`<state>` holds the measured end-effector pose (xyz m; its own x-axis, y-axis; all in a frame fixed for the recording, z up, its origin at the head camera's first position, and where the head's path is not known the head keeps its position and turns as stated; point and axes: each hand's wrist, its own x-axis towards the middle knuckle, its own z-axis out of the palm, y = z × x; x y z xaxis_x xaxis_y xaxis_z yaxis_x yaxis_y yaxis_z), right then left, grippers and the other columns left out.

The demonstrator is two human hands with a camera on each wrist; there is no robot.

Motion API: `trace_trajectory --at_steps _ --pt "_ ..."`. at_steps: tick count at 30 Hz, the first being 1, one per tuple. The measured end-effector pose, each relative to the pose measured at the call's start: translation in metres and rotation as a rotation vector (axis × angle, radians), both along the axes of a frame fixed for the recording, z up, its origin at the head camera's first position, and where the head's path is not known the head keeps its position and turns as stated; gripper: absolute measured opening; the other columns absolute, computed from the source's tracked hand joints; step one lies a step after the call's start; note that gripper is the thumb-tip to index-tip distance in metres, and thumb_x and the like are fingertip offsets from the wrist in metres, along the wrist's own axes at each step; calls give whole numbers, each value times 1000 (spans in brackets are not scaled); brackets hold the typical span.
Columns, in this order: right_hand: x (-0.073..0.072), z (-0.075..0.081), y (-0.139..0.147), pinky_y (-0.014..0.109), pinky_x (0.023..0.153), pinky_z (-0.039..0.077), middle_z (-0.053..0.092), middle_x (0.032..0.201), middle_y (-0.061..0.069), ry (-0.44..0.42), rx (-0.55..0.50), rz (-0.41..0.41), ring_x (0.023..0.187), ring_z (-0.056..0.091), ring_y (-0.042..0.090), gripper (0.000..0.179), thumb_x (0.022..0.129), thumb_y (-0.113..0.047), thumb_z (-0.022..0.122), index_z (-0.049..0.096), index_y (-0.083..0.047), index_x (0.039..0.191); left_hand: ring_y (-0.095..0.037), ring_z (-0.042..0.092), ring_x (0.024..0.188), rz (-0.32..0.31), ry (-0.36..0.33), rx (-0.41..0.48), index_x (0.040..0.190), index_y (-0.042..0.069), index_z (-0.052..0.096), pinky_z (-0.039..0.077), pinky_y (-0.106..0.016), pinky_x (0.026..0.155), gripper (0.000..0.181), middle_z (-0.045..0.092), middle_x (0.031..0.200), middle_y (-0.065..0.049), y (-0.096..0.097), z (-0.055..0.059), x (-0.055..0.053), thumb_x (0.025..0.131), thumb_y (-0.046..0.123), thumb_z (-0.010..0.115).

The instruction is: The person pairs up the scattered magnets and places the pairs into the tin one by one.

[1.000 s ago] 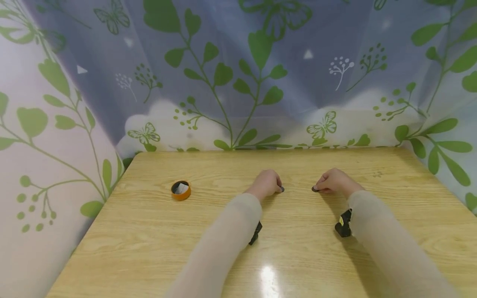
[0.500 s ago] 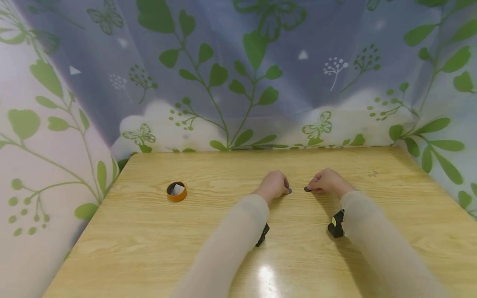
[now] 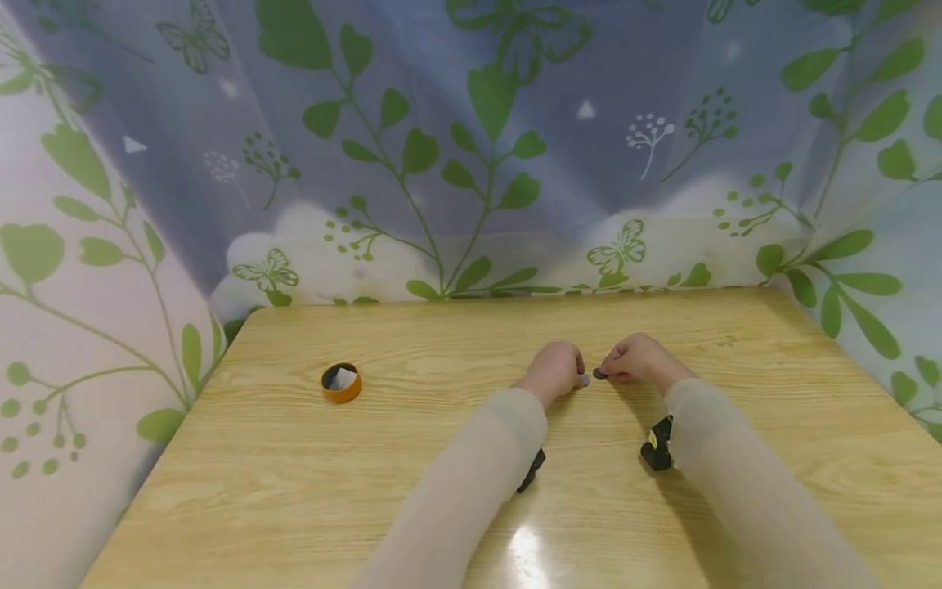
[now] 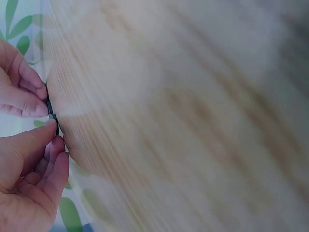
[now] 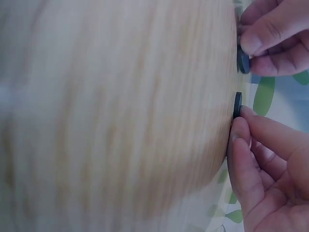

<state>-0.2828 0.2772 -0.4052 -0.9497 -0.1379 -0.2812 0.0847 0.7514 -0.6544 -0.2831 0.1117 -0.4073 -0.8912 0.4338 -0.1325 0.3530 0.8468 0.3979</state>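
Observation:
Near the middle of the wooden table, two small dark flat discs are held a short gap apart. My left hand point(image 3: 555, 370) pinches one disc point(image 3: 585, 380) between thumb and fingers; its bluish-grey face shows in the right wrist view point(image 5: 245, 62). Facing it, my right hand point(image 3: 639, 358) pinches the other disc point(image 3: 599, 374) by its edge, with the rim standing out past the fingertips in the right wrist view. Both discs are low over the tabletop. From the left wrist, the left hand point(image 4: 34, 174) appears below the right hand point(image 4: 19, 84), and the discs overlap there.
An orange round container point(image 3: 342, 391) with a dark inside and white pieces in it stands on the left of the table point(image 3: 294, 491). Black wrist cameras hang under both sleeves. A leaf-and-butterfly patterned curtain point(image 3: 412, 204) borders the table's back and sides.
My left hand has moved right and my right hand a little left, so the two discs have come much closer together. The whole head view has shifted slightly.

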Motion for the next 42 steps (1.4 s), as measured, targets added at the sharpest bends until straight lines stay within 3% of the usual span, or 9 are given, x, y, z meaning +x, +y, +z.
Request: trace_trajectory --at_steps 8,15,23,26,29,35,39,42 --pt "2 0 -5 19 57 47 64 65 -2 24 -39 14 59 57 4 17 86 -7 62 68 9 84 -10 58 81 21 29 16 89 12 70 45 -19 72 12 65 85 6 8 -1 1 83 22 72" --pt "4 4 -5 21 56 43 62 60 -4 22 18 19 56 53 7 20 84 -17 68 71 2 77 -9 59 81 46 51 12 87 13 70 46 -19 71 11 65 84 7 14 -5 -3 85 24 70" --pt "1 3 -2 22 63 46 65 69 -3 -18 -21 42 63 55 6 19 87 -13 66 70 5 88 -11 59 86 50 6 97 98 10 69 46 -21 75 14 66 94 3 -2 -4 -4 86 16 68" --pt "1 3 2 23 66 48 67 74 -1 -39 -43 41 65 57 6 22 88 -13 65 69 8 94 -11 59 83 17 -9 171 103 7 69 47 -21 72 17 66 95 0 -18 -4 -3 88 14 66" --pt "2 5 3 24 68 51 68 80 3 -58 -98 42 68 58 6 24 88 -8 63 65 13 100 -11 59 77 -3 -69 294 106 3 67 48 -21 66 20 65 92 -3 -39 -3 1 88 12 65" --pt "4 7 1 25 72 53 67 90 11 -107 -191 22 75 61 7 26 89 0 59 58 20 106 -13 58 82 -30 -190 442 111 1 64 49 -24 67 23 60 97 -4 -93 6 17 91 13 62" --pt "4 5 0 25 71 52 67 91 13 -81 -158 40 75 61 7 25 89 -1 59 59 19 106 -19 61 86 -3 -209 497 113 1 63 51 -30 71 25 61 101 -6 -136 13 24 92 14 59" --pt "5 3 1 24 69 52 67 92 14 -70 -146 46 74 61 7 25 89 -1 59 59 18 106 -22 62 88 56 -179 533 114 1 63 53 -34 72 26 63 101 -6 -168 17 27 92 15 60"
